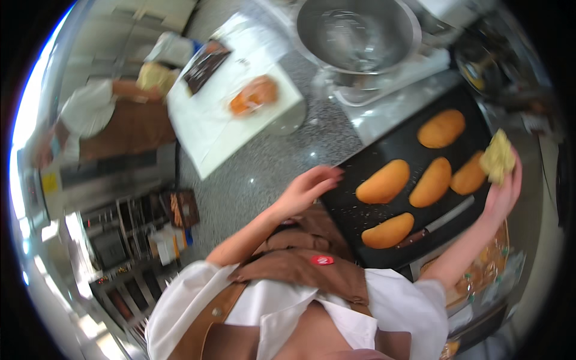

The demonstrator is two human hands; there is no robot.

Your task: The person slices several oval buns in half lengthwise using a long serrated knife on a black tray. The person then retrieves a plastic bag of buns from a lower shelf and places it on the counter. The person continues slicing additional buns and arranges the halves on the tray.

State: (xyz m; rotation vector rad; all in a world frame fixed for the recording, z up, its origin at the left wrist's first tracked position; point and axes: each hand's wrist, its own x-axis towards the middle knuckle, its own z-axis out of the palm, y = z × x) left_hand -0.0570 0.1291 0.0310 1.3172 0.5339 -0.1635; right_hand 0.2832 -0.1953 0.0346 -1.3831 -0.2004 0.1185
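Note:
My right hand (504,191) holds a crumpled yellow cloth (497,157) over the right edge of a black baking tray (351,216), beside the rightmost bread roll (469,173). At the tray's left corner is my left hand (312,188), its fingers slightly curled and nothing seen in it; whether it touches the rim I cannot tell. Several golden oval rolls lie on the tray, among them one at the top (441,128) and one near the lower edge (388,230). A knife with a brown handle (412,238) rests on the tray near the lower rolls, among scattered crumbs.
A large steel bowl (357,33) stands beyond the tray. On the granite counter (238,193), a white board (229,135) bears an orange item in clear wrap (255,95) and a dark package (207,66). A co-worker in a brown apron (130,128) stands at the left. Bagged bread (488,270) lies at the lower right.

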